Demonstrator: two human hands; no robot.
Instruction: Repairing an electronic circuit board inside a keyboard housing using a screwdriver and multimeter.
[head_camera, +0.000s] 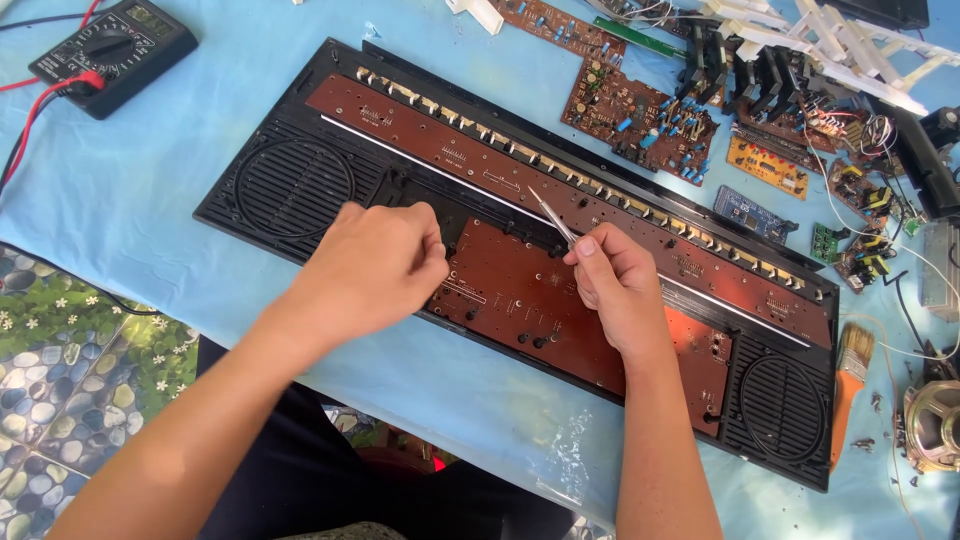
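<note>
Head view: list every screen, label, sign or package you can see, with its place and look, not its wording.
Multimeter: top left on the blue cloth, a black box with a small grey-green rectangular screen at its top, a round dial below, and red and black leads.
No packages or signs show; the brown circuit boards under the left hand and right hand bear only tiny pale markings.

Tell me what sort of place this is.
Probably an informal electronics repair bench. A multimeter lies on the blue-covered table, loose circuit boards crowd the far side, and an opened black panel lies under both hands, the right hand holding tweezers.
</note>
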